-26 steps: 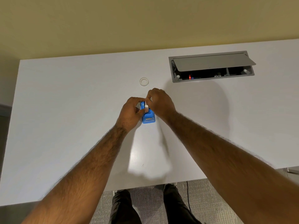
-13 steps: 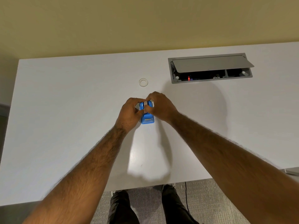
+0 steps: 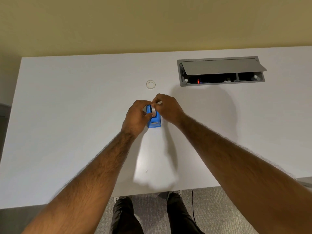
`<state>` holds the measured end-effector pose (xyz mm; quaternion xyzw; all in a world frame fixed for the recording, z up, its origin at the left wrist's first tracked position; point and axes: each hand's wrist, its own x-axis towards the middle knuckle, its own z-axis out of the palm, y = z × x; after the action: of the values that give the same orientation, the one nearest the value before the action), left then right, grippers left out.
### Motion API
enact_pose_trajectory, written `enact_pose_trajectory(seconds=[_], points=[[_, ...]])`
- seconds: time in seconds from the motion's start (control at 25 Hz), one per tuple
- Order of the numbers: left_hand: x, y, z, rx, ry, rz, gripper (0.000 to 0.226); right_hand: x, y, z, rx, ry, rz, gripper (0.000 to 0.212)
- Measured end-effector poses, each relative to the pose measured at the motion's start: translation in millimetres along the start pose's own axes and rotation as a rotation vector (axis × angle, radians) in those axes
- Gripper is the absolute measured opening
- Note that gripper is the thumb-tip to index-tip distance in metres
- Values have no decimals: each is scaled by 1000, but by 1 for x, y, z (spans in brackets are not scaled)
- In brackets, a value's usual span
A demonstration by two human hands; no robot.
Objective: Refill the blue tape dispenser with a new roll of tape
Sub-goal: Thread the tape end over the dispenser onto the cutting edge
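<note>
A small blue tape dispenser (image 3: 154, 121) stands on the white desk (image 3: 67, 115), its metal cutter facing me. My left hand (image 3: 137, 117) grips its left side. My right hand (image 3: 167, 108) pinches a pale tape roll (image 3: 153, 109) that sits in the dispenser's top slot, mostly hidden by my fingers. A small white ring, an empty tape core (image 3: 150, 84), lies flat on the desk a short way beyond the hands.
A grey cable box (image 3: 221, 71) with its lid raised is set into the desk at the back right. The desk's near edge runs just above my legs. A yellow wall rises behind the desk.
The hands and dispenser stay in the same spot. My right fingers have shifted slightly over the roll, which now sits lower in the slot.
</note>
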<state>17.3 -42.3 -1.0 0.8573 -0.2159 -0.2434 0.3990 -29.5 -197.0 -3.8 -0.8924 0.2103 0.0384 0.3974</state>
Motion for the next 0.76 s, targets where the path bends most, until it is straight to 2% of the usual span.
enact_pose_trajectory(seconds=[0.24,0.48,0.76], points=[[1,0,-5,25,-18,39,36,-15,7,3,6,3,-12,28],[4,0,-5,53,-33,29,33,1,-4,-2,4,-5,37,15],[6,2,-6,81,-42,27,31,0,-3,2,38,6,66,14]])
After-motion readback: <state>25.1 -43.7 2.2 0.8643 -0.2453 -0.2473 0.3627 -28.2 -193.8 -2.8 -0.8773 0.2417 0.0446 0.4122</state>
